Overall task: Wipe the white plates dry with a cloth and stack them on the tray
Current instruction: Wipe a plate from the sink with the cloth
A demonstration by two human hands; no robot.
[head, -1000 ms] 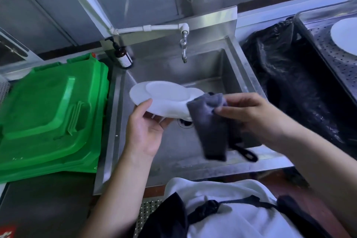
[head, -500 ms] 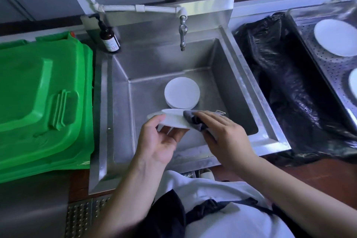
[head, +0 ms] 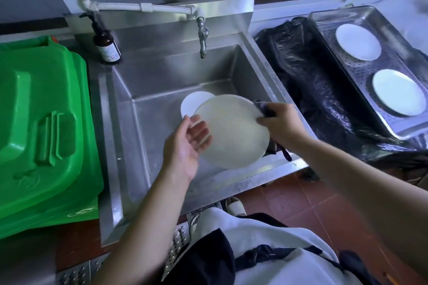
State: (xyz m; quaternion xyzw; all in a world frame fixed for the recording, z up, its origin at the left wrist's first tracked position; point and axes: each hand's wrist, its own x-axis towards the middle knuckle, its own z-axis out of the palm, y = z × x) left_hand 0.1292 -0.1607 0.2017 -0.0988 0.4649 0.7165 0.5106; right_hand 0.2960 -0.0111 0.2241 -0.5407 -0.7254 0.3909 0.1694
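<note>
Over the stainless steel sink basin [head: 148, 90], a round white ceramic plate [head: 234, 132] is held tilted, blurred by motion. The right hand [head: 281, 122] pinches its right rim together with a dark grey cloth [head: 262, 107]; the left hand [head: 187, 143] lies open against its left edge. Another white plate [head: 191, 104] rests in the basin, and two dry white plates [head: 357, 41] lie apart on the perforated metal tray [head: 393, 60].

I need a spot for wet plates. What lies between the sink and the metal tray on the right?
In the head view, a crumpled black plastic bag fills the stretch between the sink and the tray, which holds two white plates.
</note>
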